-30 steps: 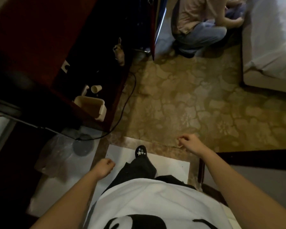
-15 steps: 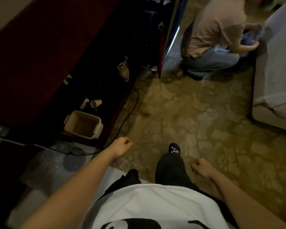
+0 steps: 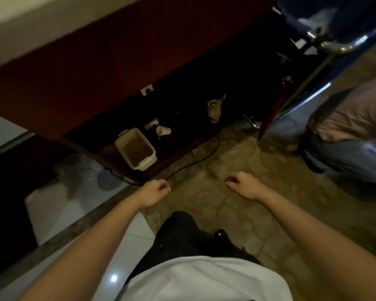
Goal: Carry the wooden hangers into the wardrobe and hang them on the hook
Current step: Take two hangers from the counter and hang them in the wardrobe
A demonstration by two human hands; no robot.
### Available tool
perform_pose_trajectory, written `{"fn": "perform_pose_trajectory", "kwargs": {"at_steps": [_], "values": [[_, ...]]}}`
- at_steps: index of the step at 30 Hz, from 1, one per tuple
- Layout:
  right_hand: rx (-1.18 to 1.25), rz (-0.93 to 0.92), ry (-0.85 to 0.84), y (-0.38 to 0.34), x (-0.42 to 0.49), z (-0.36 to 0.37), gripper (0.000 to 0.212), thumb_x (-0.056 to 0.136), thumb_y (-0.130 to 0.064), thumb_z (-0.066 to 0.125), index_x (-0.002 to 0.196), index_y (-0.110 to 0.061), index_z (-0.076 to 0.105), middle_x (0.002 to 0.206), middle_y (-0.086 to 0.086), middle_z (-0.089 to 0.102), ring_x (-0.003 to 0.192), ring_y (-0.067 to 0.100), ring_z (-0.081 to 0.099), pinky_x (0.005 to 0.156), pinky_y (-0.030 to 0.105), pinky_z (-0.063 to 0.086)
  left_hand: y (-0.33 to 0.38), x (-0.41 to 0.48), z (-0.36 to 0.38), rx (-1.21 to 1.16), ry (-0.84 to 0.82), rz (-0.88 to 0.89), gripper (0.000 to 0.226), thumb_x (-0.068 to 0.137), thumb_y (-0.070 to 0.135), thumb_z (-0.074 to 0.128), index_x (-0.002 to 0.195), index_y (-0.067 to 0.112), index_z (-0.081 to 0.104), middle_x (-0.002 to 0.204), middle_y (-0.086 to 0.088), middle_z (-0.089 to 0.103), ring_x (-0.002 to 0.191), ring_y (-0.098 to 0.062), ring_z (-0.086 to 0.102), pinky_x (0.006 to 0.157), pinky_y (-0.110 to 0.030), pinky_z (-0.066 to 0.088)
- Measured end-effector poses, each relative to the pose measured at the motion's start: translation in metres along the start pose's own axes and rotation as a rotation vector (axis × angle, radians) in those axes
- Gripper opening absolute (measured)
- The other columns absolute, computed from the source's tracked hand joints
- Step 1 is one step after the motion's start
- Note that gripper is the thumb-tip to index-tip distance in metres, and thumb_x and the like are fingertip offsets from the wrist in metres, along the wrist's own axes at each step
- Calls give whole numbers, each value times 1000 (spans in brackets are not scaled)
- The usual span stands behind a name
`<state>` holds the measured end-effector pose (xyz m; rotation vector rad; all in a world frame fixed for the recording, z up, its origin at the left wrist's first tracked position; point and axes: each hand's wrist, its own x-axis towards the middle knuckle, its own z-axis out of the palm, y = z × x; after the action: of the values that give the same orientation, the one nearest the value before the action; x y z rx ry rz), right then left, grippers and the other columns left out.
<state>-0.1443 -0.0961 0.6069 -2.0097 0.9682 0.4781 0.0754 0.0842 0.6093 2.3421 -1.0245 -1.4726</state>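
No wooden hanger shows in the head view, and no hook. My left hand (image 3: pixel 153 193) hangs in front of me with fingers loosely curled, holding nothing. My right hand (image 3: pixel 244 185) is level with it, to the right, fingers loosely curled and also empty. Both hands are over the patterned carpet (image 3: pixel 237 209), near its edge with the white floor tiles (image 3: pixel 59 205). A dark red wooden unit (image 3: pixel 122 61) with an open lower space runs along the upper left.
A beige plastic bin (image 3: pixel 136 148), a tipped paper cup (image 3: pixel 163 131) and a small bag (image 3: pixel 214 107) lie in the unit's lower space. A black cable (image 3: pixel 191 165) trails over the carpet. A crouching person (image 3: pixel 347 135) is at the right. A blue door (image 3: pixel 326 61) stands open at the top right.
I have walked forward and the view has turned left; the bed has left the frame. Both hands have swung forward side by side, still empty.
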Motion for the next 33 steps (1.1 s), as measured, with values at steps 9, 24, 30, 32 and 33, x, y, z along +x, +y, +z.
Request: {"fn": "perform_pose_trajectory", "kwargs": {"at_steps": [9, 24, 30, 32, 33], "values": [[-127, -427, 100, -135, 64, -116, 31, 95, -28, 46, 124, -20, 56, 119, 2, 62, 108, 16, 59, 91, 30, 48, 93, -14, -139, 36, 206, 223, 33, 97, 34, 42, 127, 23, 50, 123, 4, 56, 111, -11, 54, 91, -25, 46], [-215, -909, 403, -318, 70, -293, 26, 93, -29, 50, 117, -27, 59, 105, -10, 64, 94, 3, 59, 78, 20, 48, 201, -72, -336, 315, 668, 540, 31, 93, 39, 44, 121, 31, 53, 113, 18, 56, 96, 9, 52, 85, -13, 44], [-364, -959, 397, -348, 91, -359, 28, 92, -32, 50, 119, -29, 57, 107, -10, 64, 95, 6, 60, 81, 28, 53, 232, -53, -382, 344, 831, 477, 32, 93, 37, 47, 120, 25, 56, 117, 12, 59, 103, 1, 53, 77, -10, 41], [-442, -971, 387, -355, 103, -382, 27, 92, -33, 50, 118, -30, 58, 108, -8, 65, 95, 8, 60, 82, 34, 54, 244, -43, -396, 361, 880, 436, 30, 93, 36, 48, 119, 23, 56, 117, 10, 59, 105, -3, 53, 76, -12, 41], [-482, -968, 385, -359, 110, -392, 27, 92, -33, 50, 117, -30, 58, 108, -8, 65, 95, 10, 60, 83, 36, 54, 249, -36, -404, 370, 903, 412, 30, 93, 36, 48, 119, 23, 55, 118, 9, 58, 107, -5, 52, 76, -14, 40]]}}
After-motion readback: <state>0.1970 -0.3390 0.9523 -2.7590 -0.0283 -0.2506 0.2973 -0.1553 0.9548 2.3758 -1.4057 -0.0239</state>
